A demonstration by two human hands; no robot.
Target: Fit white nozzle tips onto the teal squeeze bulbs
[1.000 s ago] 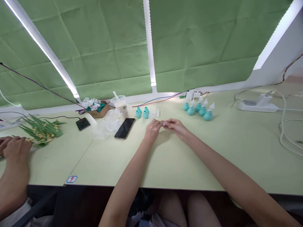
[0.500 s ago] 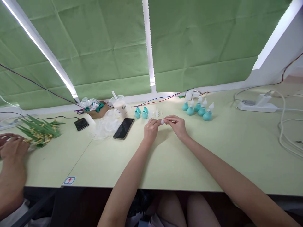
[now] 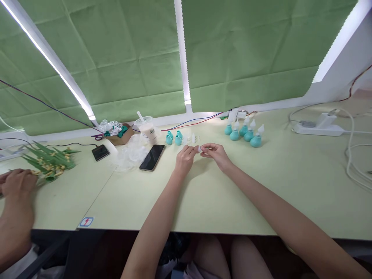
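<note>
Pinched between the fingertips of both hands is a small white translucent piece, too small to make out fully. My left hand grips it from the left, and my right hand closes on it from the right. Just beyond my fingers lie small white nozzle-like pieces in a short row. Left of these stand several teal bulbs without tips. To the right of my right hand, several teal bulbs stand upright with white pointed tips on them.
A black phone and crumpled clear plastic bags lie to the left. Behind them are a drink cup and a cardboard box. A co-worker's hand is beside green leaf-like pieces. A power strip with cables sits right.
Both hands stay together around the small white piece, with only slight finger shifts. The co-worker's hand at far left has moved a little. The view has turned slightly.
</note>
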